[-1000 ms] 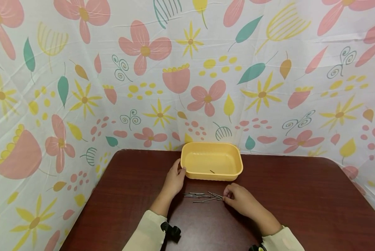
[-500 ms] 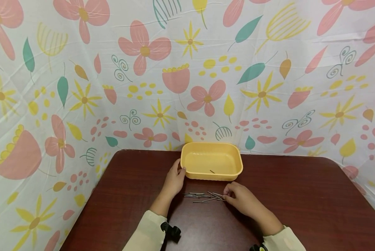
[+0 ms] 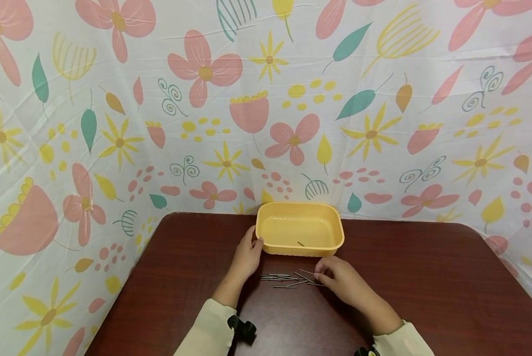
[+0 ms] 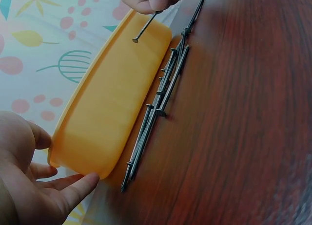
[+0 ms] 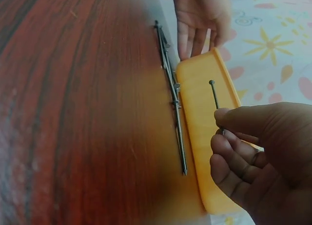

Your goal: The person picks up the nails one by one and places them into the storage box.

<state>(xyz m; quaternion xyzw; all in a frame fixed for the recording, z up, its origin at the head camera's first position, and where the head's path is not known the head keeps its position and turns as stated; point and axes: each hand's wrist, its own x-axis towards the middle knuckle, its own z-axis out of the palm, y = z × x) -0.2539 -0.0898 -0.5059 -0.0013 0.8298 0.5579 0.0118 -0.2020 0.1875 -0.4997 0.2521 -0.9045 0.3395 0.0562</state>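
My left hand (image 3: 246,254) grips the left end of a yellow plastic basin (image 3: 299,250), thumb at the rim and fingers against its side. Between the thumb and fingertips of my right hand (image 3: 340,278) is a nail (image 5: 214,94), raised in front of the basin, its flat head sticking out. The left wrist view shows the same held nail (image 4: 145,28) pointing head-down from the fingers. A loose pile of nails (image 3: 277,277) lies on the table just before the basin, some crossing each other. One small nail (image 3: 300,244) is inside the basin.
The dark red-brown table (image 3: 408,277) has a glossy wood grain. At its back edge hangs a white cloth (image 3: 373,173) printed with flowers and leaves, right behind the basin; another stretch runs along the left side.
My right hand has lifted one nail away from the right end of the pile, moving slightly up and left toward the basin. The left hand and basin stay in place.
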